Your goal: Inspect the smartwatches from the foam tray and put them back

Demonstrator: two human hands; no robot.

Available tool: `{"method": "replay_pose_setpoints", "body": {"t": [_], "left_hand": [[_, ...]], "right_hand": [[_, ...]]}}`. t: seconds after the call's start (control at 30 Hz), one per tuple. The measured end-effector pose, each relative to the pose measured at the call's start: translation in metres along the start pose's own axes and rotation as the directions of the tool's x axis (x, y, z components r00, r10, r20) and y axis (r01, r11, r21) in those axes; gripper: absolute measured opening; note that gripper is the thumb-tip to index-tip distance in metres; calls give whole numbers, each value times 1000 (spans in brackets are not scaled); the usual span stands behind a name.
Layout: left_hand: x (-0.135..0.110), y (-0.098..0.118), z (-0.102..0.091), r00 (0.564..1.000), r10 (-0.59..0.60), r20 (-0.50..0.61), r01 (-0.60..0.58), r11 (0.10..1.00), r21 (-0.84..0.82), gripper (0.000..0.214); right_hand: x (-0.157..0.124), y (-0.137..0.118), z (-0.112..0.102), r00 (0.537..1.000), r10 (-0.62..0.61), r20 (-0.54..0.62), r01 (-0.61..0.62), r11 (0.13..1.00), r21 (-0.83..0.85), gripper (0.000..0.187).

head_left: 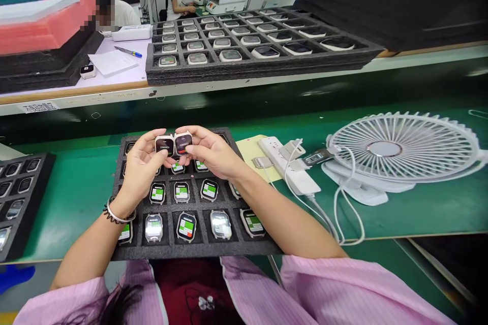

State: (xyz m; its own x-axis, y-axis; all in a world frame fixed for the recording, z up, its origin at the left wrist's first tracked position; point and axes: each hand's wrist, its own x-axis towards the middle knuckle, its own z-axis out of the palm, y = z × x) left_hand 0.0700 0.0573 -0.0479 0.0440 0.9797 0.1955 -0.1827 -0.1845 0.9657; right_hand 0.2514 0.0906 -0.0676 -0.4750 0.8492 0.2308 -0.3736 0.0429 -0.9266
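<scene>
Both hands raised together above the far edge of the black foam tray (198, 251). Left hand (143, 162) pinches a white watch body with dark screen (164, 144) between thumb and fingers; right hand (211, 152) grips a second watch body (183, 143) the same way. The two units touch side by side, screens facing the camera, held just above the tray's far row.

Tray: gridded pockets, most holding watch bodies (186, 226), several with green-lit screens. Its near edge overhangs the table (419, 213) edge toward the lap. Left forearm crosses the tray's left rim; right forearm crosses its near right corner.

Left of tray: bare green strip, then another black tray (23, 198) at the table's left edge. Right of tray: yellow note (249, 150) just beside it, then white power strip (284, 165) with plugs and a trailing cable, then white desk fan (400, 150) lying face up. Room to the right is narrow; cable loops reach the table's near edge.

Raised shelf behind carries a long black tray of watch bodies (251, 45), paper and pen (127, 52). Two other people sit beyond it.
</scene>
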Motion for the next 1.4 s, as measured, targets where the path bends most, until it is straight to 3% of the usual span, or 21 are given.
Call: {"method": "replay_pose_setpoints", "body": {"t": [0.17,0.5,0.63,0.83,1.07,1.4], "left_hand": [[0,-1,0,999,-32,7,32,999,11,38],[2,-3,-2,996,-88,-10,88,996,-9,43],[4,-4,-2,987,-153,-42,150,987,-64,48],[8,-8,-3,942,-327,-77,308,933,-185,45],[8,-12,-5,952,-292,-95,278,951,-133,43],[9,-13,-6,960,-263,-94,252,961,-113,40]], "right_hand": [[0,3,-1,999,-13,-32,12,1000,-24,34],[-1,4,0,999,14,-52,-14,1000,0,41],[0,7,-4,988,112,-102,-99,988,122,42],[6,12,-7,933,314,-175,-259,925,276,34],[5,12,-5,950,213,-230,-176,970,168,30],[3,14,-5,979,96,-180,-97,995,5,40]]}}
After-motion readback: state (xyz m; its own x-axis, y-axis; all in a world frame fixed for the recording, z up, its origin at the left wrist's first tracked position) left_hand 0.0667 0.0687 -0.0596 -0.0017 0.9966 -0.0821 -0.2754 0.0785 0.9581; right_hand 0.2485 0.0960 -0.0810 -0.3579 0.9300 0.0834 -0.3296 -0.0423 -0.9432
